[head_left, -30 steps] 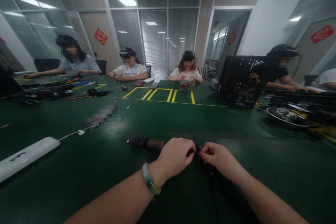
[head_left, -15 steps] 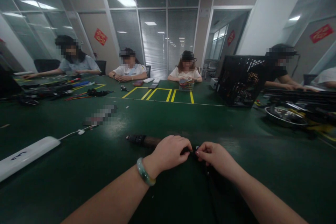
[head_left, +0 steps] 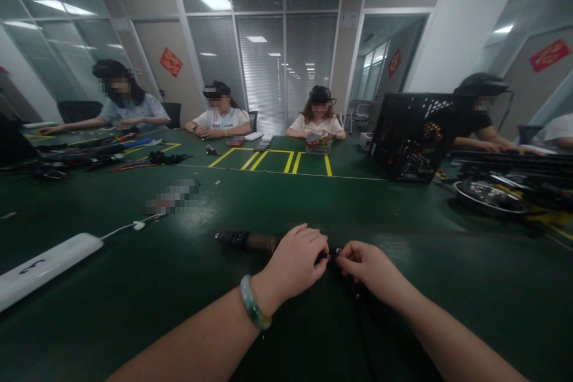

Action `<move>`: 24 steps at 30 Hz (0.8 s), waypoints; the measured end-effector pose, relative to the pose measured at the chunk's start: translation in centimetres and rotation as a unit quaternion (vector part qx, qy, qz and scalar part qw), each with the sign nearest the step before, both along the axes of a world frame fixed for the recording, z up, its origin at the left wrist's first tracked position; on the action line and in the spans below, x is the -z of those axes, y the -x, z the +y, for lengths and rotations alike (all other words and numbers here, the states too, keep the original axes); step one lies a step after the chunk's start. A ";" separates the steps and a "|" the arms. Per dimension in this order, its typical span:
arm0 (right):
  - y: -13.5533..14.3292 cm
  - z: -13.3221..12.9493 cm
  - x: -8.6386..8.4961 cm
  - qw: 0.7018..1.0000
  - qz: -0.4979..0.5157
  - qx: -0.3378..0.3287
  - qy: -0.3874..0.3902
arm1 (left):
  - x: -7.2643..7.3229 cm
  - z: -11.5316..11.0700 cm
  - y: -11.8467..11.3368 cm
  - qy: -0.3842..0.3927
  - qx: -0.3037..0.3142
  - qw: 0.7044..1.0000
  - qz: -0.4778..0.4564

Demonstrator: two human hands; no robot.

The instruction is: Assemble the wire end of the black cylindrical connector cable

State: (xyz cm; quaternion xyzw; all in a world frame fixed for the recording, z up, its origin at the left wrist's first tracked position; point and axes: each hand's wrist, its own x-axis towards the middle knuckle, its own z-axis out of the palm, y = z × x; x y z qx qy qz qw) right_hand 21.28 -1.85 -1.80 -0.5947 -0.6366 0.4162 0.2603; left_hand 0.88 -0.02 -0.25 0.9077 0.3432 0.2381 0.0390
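My left hand has its fingers closed on a small dark part whose shape is mostly hidden. Facing it, my right hand pinches the end of a thin dark piece; the two sets of fingertips nearly meet. A dark cable hangs down from near my right fingers toward the lower edge. Behind my left hand a dark cylindrical tool with a ribbed black end lies on the green table, its right part covered by the hand.
A white power strip lies at the left. Dark cables and parts are heaped beyond it. A black computer case stands at the back right, near a round metal bowl. Several people sit around the table.
My left hand has shifted slightly right and its wrist has turned a little, showing more of the cylindrical tool. My right hand is almost unmoved.
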 end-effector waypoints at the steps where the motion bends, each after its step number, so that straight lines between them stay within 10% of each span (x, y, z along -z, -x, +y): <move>1: 0.1 0.0 0.0 1.000 -0.005 -0.002 -0.004 | 0.0 0.0 0.0 -0.001 -0.001 1.000 0.001; 24: 0.1 0.1 0.2 1.000 -0.007 0.007 -0.001 | 0.8 0.0 -0.1 0.014 0.006 1.000 -0.001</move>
